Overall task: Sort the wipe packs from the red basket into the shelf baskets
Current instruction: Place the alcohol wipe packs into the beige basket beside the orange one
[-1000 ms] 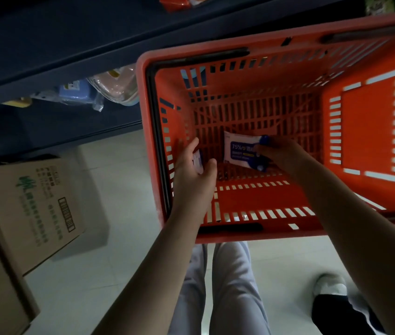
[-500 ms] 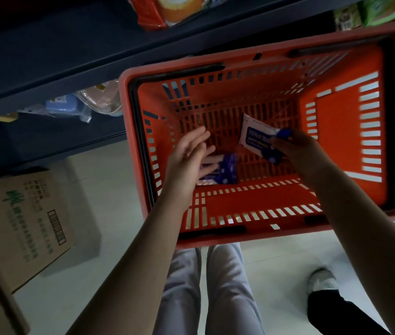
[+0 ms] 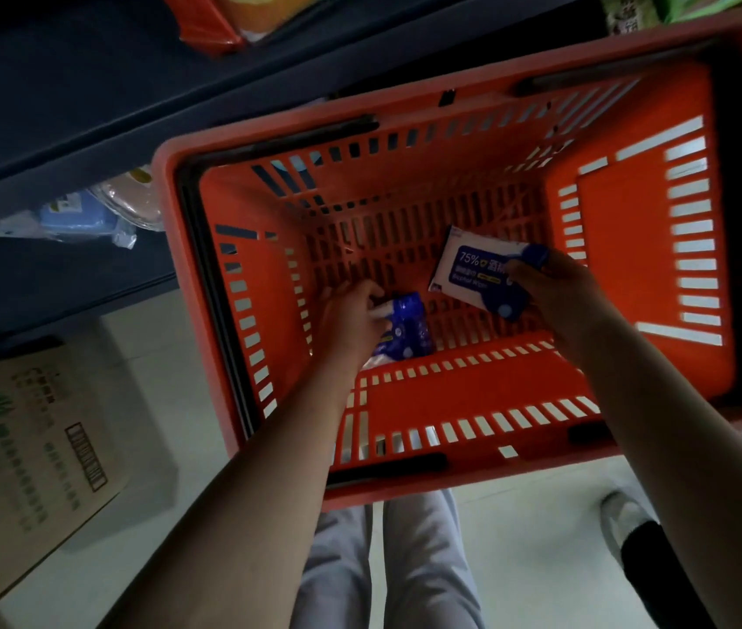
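The red basket [image 3: 464, 410] fills the middle of the view, seen from above. Inside it my right hand [image 3: 555, 297] grips a white and blue wipe pack marked 75% [image 3: 469, 270] by its right end, held above the basket floor. My left hand [image 3: 351, 320] reaches down to the floor of the basket and its fingers close around a dark blue wipe pack [image 3: 410, 329] lying there. Part of that pack is hidden under my hand.
A dark shelf [image 3: 87, 97] runs along the top left, with packaged goods [image 3: 83, 220] on a lower level and snack packs [image 3: 233, 15] above. A cardboard box [image 3: 28, 460] stands on the pale floor at the left. My legs and a shoe [image 3: 623, 515] show below the basket.
My left hand went from open above the dark blue pack to curled down onto it. My right hand lifted the white pack slightly and shifted right. The view moved closer over the basket.
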A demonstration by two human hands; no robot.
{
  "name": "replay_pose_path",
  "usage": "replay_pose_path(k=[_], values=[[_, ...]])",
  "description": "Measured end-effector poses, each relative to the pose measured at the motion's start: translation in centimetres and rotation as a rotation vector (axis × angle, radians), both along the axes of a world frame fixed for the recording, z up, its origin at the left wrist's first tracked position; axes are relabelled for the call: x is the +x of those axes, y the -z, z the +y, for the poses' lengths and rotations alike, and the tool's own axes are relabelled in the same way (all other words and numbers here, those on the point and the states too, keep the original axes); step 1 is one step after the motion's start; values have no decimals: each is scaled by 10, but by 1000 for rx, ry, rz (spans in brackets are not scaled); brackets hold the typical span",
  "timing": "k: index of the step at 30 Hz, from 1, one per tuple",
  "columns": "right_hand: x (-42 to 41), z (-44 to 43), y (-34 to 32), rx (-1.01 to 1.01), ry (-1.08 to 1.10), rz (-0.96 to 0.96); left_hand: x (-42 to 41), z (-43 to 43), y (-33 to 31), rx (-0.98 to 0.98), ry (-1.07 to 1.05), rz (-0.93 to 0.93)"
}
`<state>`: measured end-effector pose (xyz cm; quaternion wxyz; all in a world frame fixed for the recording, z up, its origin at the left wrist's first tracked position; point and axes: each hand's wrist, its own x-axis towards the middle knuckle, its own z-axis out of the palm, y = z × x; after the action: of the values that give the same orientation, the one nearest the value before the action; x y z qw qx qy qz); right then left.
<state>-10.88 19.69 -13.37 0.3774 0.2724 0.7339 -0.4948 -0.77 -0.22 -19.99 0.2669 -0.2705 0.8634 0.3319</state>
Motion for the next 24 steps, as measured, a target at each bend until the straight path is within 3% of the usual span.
replay_pose_path(k=[5, 10, 15, 24], values=[[-1, -1, -9, -64, 139, 14, -5, -4, 0, 35, -103, 8], [-2, -3, -59, -169, 294, 111, -22, -10, -55, 311, -452, 80], [5, -17, -171, -346, 399, 175, -18, -26, -193, 550, -719, 243], [59, -65, -401, -740, 289, 240, 54, -56, -458, 790, -976, 510]])
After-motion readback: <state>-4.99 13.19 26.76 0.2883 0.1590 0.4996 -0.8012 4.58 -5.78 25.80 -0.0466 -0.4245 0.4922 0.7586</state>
